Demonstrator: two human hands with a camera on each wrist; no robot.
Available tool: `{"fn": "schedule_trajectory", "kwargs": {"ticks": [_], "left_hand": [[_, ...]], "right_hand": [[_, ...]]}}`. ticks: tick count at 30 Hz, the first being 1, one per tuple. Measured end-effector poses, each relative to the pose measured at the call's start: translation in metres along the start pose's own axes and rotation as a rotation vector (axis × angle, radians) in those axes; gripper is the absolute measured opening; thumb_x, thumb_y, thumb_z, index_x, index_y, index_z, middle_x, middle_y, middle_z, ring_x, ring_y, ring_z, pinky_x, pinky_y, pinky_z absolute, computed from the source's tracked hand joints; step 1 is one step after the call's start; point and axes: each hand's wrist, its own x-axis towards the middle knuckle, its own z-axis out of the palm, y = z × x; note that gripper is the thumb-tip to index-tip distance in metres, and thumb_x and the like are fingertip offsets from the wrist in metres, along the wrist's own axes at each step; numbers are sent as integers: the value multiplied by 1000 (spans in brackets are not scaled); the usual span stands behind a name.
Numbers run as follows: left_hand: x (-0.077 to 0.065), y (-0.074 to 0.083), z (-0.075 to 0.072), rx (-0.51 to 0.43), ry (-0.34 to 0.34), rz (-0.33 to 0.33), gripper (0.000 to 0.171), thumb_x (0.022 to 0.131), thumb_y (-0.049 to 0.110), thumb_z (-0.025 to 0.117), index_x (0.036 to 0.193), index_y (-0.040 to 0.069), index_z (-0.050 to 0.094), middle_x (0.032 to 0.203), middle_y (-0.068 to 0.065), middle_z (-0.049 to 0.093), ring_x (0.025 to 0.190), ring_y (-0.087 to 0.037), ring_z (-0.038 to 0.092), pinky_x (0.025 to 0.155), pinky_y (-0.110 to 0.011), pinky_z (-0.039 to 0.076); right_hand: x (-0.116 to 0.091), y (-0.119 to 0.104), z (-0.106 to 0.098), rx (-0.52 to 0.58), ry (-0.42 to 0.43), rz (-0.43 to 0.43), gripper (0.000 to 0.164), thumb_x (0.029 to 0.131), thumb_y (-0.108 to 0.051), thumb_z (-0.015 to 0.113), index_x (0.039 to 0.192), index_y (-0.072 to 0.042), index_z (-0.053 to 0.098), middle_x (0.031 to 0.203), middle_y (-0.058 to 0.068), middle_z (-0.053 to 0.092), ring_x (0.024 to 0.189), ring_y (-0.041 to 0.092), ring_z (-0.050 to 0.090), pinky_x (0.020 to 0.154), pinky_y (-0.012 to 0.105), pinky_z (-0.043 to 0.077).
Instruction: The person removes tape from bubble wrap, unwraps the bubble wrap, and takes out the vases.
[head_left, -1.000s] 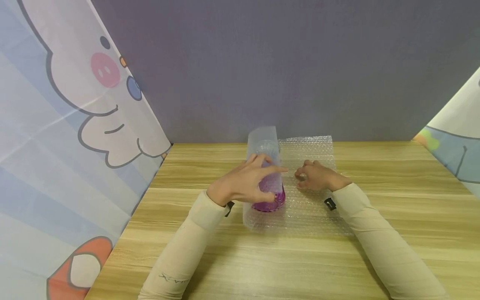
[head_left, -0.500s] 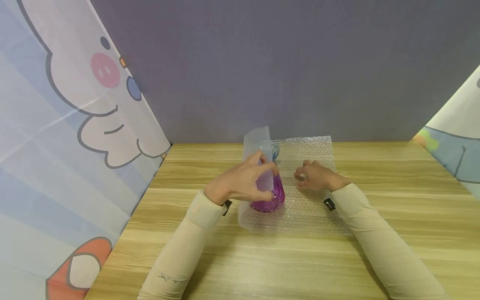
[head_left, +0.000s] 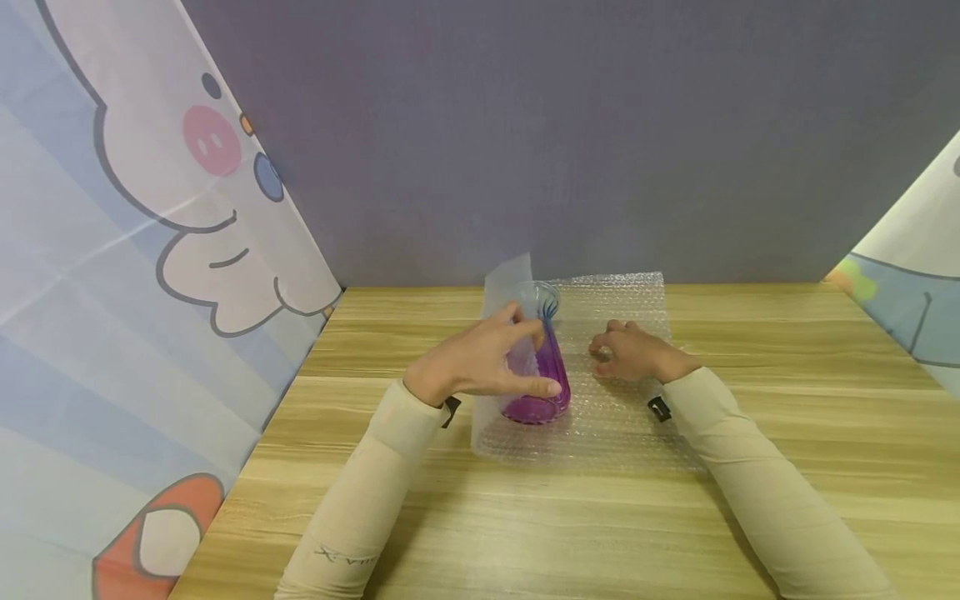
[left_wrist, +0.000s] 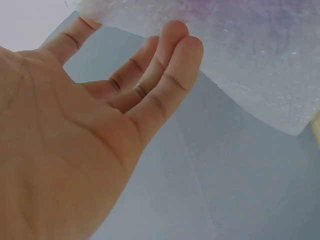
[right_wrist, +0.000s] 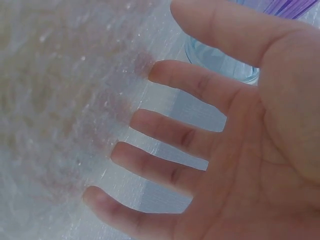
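A glass vase, purple at the base and fading to pale blue at its flared rim, lies on its side on a sheet of bubble wrap. A raised flap of the wrap leans over the vase's left side. My left hand has its fingers spread at that flap, fingertips against the wrap's edge in the left wrist view, the thumb over the vase's base. To the right of the vase, my right hand rests extended fingertips on the flat part of the wrap; the vase's rim appears beside its thumb.
The wood-grain table ends at a grey panel at the back. A cartoon-printed cloth hangs on the left, another on the right. The wrap reaches close to the panel.
The flap has swung left off the vase, baring its rim and right side. My left hand has shifted slightly left with it. The right hand stays in place.
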Motion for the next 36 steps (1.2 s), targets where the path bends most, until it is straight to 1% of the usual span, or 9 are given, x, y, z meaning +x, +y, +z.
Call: {"fn": "schedule_trajectory", "kwargs": {"ticks": [3,9,11,16,17,20,23,30,36], "left_hand": [[1,-1,-1,18,28,-1,55,88,75,59,110,25,60,117,1,47,88,-17,59,71,-32,53],[2,-5,-4,55,109,15,39,104,60,45,97,25,61,105,-4,55,81,-16,57,70,-32,50],[2,-6,-6,65,122,22,39,106,57,44,100,24,65,103,-4,56,81,-16,56,71,-32,50],[2,-10,-10,117,148,45,41,109,45,45,124,17,71,106,-1,61,87,-15,58,80,-33,52],[2,-11,-11,127,153,51,39,109,42,46,122,15,72,105,-2,62,88,-16,58,81,-34,52],[2,-14,-12,146,181,67,29,107,34,52,99,14,72,94,-2,61,84,-16,54,75,-33,50],[1,-17,-14,156,208,72,26,104,28,59,81,17,60,84,0,56,78,-15,49,69,-30,45],[-2,-23,-18,187,245,63,24,96,18,66,74,19,57,83,3,61,74,-12,51,69,-28,46],[-6,-25,-23,175,199,18,13,86,10,73,80,16,62,86,0,66,70,-11,58,68,-28,50]], "right_hand": [[-1,0,0,0,0,4,41,87,-25,76,122,-4,70,108,17,60,98,38,54,84,58,53],[-1,1,1,2,1,0,39,89,-25,75,121,-5,71,107,16,60,98,38,54,84,57,54],[0,1,1,2,2,-2,39,89,-25,75,121,-4,71,107,16,60,98,37,54,83,56,53],[0,2,2,5,2,-2,40,88,-24,76,122,-4,70,107,16,60,97,37,53,83,56,54],[0,2,2,7,1,-2,40,88,-24,76,122,-4,70,107,17,60,98,37,53,83,57,54],[1,2,2,10,1,-1,40,88,-24,76,122,-4,70,108,17,60,98,38,53,84,57,54],[1,2,2,10,0,2,39,88,-24,76,122,-4,70,108,16,60,98,37,53,83,56,54],[1,2,2,8,-2,4,39,88,-25,76,122,-4,70,107,16,60,97,36,53,81,55,54],[1,2,3,8,0,3,39,89,-25,76,122,-4,70,107,16,60,97,36,53,83,56,53]]}}
